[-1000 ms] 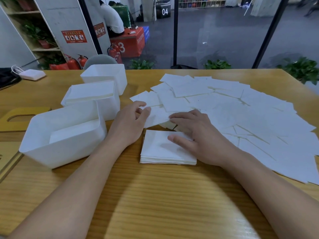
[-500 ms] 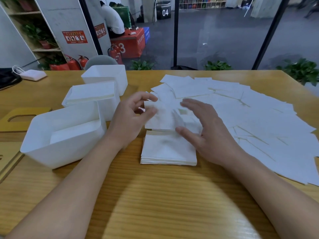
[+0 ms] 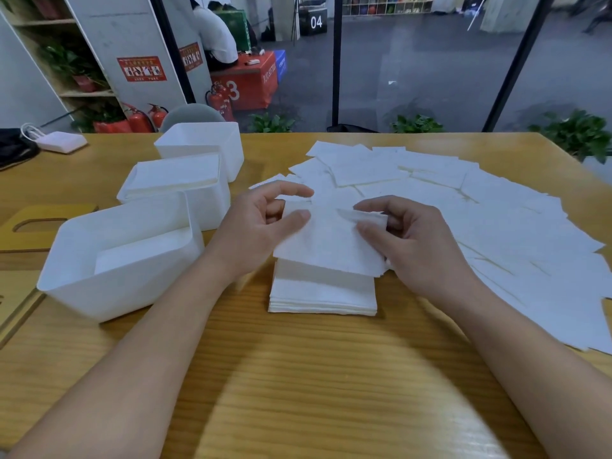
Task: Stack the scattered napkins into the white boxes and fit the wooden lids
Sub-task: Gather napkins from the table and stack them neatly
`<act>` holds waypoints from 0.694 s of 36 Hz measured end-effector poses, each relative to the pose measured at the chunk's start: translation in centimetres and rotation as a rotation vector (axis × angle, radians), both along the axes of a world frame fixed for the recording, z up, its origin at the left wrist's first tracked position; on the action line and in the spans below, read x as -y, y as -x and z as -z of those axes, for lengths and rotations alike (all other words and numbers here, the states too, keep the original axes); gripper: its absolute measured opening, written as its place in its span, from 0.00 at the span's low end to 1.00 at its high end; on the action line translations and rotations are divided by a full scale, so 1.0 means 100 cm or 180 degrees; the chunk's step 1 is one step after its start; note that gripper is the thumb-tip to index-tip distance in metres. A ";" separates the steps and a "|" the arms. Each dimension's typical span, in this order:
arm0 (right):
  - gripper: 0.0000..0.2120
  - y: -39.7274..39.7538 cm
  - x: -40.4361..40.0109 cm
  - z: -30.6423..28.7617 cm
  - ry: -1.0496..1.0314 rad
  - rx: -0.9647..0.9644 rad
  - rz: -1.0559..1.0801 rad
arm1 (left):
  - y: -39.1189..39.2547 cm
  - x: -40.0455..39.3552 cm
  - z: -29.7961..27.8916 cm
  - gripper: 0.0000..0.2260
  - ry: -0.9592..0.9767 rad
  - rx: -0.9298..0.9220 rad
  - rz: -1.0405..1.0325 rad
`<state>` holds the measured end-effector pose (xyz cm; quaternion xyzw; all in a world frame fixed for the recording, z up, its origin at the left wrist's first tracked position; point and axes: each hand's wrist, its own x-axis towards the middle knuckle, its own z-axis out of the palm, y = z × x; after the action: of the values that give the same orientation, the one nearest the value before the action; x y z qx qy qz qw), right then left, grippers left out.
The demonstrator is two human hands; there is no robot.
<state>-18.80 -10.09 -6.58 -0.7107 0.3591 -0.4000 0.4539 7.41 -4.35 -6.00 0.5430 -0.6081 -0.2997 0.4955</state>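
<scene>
You've lifted a napkin (image 3: 328, 246) off the table, left hand (image 3: 261, 226) and right hand (image 3: 407, 240) pinching its edges above the centre pile (image 3: 323, 293); the middle-left boxes (image 3: 122, 260) are part-filled, the scattered napkins (image 3: 480, 210) at right remain, and no lids are fitted.

A white charger (image 3: 61, 142) with its coiled cable is lying at the far left corner of the wooden table (image 3: 298, 376), beside a black bag (image 3: 15, 149). Beyond that table, red fire extinguishers (image 3: 145, 117) are standing on the floor, a person in a white shirt (image 3: 215, 38) is sitting by a red box (image 3: 248, 81), and potted plants (image 3: 417, 123) are lining the glass.
</scene>
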 end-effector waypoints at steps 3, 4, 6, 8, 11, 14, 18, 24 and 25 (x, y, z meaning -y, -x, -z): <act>0.08 0.003 0.004 0.004 -0.0016 -0.0313 -0.0053 | -0.005 -0.002 -0.003 0.11 -0.0378 0.0298 0.0108; 0.08 0.004 0.005 0.005 0.0047 -0.0490 -0.0044 | -0.006 -0.004 -0.004 0.11 -0.0526 0.0424 0.0193; 0.08 0.004 0.005 0.008 0.0130 -0.0804 -0.0077 | -0.008 -0.006 -0.007 0.12 -0.0718 0.0586 0.0241; 0.08 0.003 0.005 0.012 0.0200 -0.1031 -0.0112 | -0.009 -0.008 -0.009 0.14 -0.0812 0.0742 0.0181; 0.09 0.001 0.003 0.013 0.0294 -0.1206 -0.0139 | -0.007 -0.010 -0.011 0.18 -0.0969 0.0921 0.0226; 0.10 0.001 0.002 0.011 0.0307 -0.1224 -0.0145 | -0.006 -0.011 -0.011 0.20 -0.1110 0.1016 0.0312; 0.10 0.003 0.003 0.010 0.0319 -0.1377 -0.0181 | -0.009 -0.009 -0.007 0.20 -0.1154 0.1147 0.0317; 0.11 0.005 0.005 0.010 0.1187 -0.1647 0.0129 | -0.012 0.000 0.004 0.04 -0.0744 0.1445 -0.0308; 0.12 0.004 0.005 0.010 0.1262 -0.1683 0.0034 | -0.012 0.001 0.006 0.03 -0.0644 0.1446 -0.0459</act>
<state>-19.18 -10.57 -7.62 -0.8625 0.3834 -0.2662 0.1958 8.62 -4.49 -6.56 0.6851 -0.6305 -0.1932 0.3095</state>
